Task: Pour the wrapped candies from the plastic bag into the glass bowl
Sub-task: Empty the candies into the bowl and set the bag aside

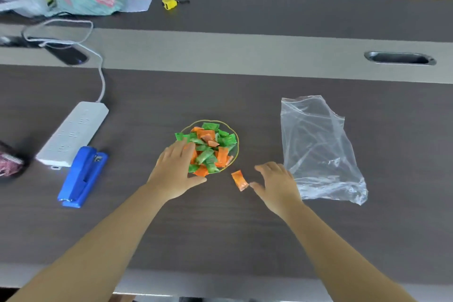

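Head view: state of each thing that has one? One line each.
glass bowl: upright, heaped with green and orange candies
plastic bag: flat on the table, looks empty
stray orange candy: on the table, outside the bowl
left hand: open, fingers over the bowl's near edge
right hand: open, by the stray candy, holding nothing
blue stapler: closed
power strip: nothing plugged into its visible sockets
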{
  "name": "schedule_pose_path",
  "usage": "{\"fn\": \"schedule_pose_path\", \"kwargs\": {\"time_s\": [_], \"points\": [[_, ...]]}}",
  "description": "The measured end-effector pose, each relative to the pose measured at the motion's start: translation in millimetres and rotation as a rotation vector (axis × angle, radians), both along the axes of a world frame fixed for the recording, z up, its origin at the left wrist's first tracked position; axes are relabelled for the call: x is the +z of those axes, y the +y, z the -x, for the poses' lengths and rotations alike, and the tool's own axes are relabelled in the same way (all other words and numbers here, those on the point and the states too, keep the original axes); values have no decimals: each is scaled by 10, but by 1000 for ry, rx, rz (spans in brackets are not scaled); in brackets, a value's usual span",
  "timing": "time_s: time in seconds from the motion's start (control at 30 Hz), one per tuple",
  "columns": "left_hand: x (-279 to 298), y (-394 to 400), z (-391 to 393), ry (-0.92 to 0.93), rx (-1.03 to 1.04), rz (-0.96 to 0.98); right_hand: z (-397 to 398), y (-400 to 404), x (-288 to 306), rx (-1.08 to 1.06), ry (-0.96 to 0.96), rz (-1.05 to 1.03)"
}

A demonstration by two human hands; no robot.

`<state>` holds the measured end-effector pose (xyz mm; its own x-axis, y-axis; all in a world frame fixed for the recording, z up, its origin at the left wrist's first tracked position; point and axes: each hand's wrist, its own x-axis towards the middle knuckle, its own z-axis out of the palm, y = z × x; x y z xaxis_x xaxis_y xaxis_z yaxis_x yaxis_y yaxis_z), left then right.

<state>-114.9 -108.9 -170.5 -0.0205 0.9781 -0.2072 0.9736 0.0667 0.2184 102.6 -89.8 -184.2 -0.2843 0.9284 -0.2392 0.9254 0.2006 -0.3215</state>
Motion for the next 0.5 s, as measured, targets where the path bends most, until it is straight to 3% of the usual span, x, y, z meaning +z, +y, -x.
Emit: {"fn": "schedule_pose_path", "kwargs": {"time_s": [0.23, 0.4, 0.5], "points": [[-228, 136, 460, -197, 37, 101, 463, 49, -280, -169, -56, 19], [-361, 239, 544, -373, -13, 55, 472, 217, -213, -471, 310, -53], [-375, 286, 595, -389, -37, 51, 581, 415, -94, -419, 421, -112]]}}
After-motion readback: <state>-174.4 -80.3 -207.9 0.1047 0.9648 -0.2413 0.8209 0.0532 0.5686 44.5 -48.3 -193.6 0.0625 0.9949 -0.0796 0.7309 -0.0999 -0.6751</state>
